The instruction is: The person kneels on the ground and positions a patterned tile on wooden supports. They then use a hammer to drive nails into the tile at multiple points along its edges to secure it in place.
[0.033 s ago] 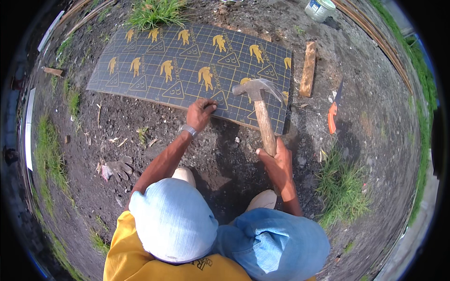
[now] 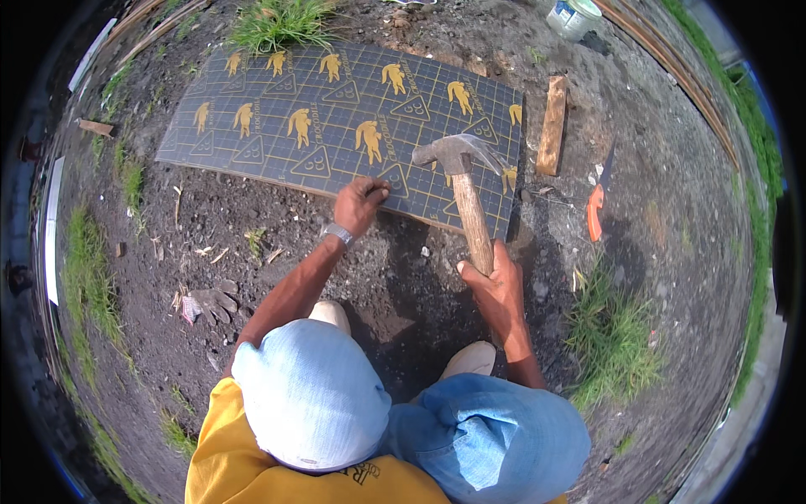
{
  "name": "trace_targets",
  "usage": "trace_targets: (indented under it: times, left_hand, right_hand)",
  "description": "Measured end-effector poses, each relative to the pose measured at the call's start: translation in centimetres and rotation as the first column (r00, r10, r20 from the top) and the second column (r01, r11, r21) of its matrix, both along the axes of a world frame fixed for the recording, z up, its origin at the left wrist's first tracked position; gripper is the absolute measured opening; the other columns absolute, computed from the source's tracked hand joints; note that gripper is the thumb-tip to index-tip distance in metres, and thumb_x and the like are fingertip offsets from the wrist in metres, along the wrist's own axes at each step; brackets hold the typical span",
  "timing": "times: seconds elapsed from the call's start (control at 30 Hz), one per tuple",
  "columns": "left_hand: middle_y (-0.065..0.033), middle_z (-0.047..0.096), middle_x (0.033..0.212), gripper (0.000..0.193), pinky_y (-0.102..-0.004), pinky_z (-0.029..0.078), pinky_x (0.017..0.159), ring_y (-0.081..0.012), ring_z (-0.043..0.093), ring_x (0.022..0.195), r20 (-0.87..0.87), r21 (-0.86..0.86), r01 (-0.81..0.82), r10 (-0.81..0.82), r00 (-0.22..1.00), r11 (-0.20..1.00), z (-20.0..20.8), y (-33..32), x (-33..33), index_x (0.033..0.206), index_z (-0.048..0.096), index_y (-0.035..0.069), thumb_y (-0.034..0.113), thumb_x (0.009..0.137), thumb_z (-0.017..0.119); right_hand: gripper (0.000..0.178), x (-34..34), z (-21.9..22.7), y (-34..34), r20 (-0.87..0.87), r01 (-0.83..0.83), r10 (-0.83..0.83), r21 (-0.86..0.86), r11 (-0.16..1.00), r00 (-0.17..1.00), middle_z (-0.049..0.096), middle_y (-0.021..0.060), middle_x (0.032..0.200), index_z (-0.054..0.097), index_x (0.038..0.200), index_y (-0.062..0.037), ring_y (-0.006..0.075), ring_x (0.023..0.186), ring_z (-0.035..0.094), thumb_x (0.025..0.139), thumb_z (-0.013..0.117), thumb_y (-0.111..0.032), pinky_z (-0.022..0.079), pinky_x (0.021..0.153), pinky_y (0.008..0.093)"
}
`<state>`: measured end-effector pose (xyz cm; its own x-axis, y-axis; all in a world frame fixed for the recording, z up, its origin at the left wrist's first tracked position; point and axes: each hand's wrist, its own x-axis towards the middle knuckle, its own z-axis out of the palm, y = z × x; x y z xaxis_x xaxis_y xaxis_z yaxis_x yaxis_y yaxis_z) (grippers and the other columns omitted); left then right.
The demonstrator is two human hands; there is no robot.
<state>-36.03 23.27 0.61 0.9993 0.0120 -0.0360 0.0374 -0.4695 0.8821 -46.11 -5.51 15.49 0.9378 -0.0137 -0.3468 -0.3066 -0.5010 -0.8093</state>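
A dark board (image 2: 277, 92) with a yellow grid and yellow animal prints lies in front of me, its near edge toward my feet. My left hand (image 2: 359, 206), a watch (image 2: 339, 234) on its wrist, rests on that near edge. Its thumb and fingers are pinched together; whatever is between them is too small to make out. My right hand (image 2: 497, 290) is wrapped round the wooden handle of a claw hammer (image 2: 472, 206). The hammer's metal head appears over the right part of the board, its claw pointing right.
A short wooden plank (image 2: 551, 126) and an orange-handled handsaw (image 2: 595, 212) lie right of the board. Left of me is a work glove (image 2: 211, 304) on the dirt. A white bucket (image 2: 573, 17) stands at the far right. Grass tufts (image 2: 617, 340) grow around.
The hammer head has shifted very slightly left and up with my right hand. My left hand and the board stay where they were.
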Motion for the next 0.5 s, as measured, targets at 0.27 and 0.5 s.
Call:
trace_targets:
  times: [0.27, 0.5]
  left_hand:
    - [-0.0089, 0.074, 0.101, 0.018, -0.041, 0.054, 0.079, -0.0308, 0.072, 0.091, 0.054, 0.072, -0.026, 0.022, 0.998, 0.997, 0.4, -0.2, -0.5, 0.107, 0.079, 0.01, 0.021, 0.094, 0.075]
    - [-0.0092, 0.071, 0.096, 0.019, -0.0415, 0.052, 0.075, -0.0296, 0.07, 0.088, 0.052, 0.138, -0.018, 0.011, 0.999, 0.99, 0.0, -0.1, -0.4, 0.108, 0.079, 0.012, 0.023, 0.093, 0.075]
  right_hand:
    - [0.043, 1.7, -1.8, 3.8, 0.122, -0.135, 0.17, -0.251, 0.958, 0.978, 0.071, 0.0277, 0.094, 0.058, 0.118, -0.0007, 0.0519, 0.092, 0.066, 0.09, 0.072, -0.03, 0.05, 0.081, 0.0564]
    - [0.054, 0.3, -4.6, 4.5, 0.047, -0.14, 0.159, -0.282, 0.949, 0.986, 0.07, 0.0327, 0.095, 0.056, 0.135, -0.0026, 0.0505, 0.095, 0.069, 0.09, 0.071, -0.028, 0.051, 0.084, 0.0584]
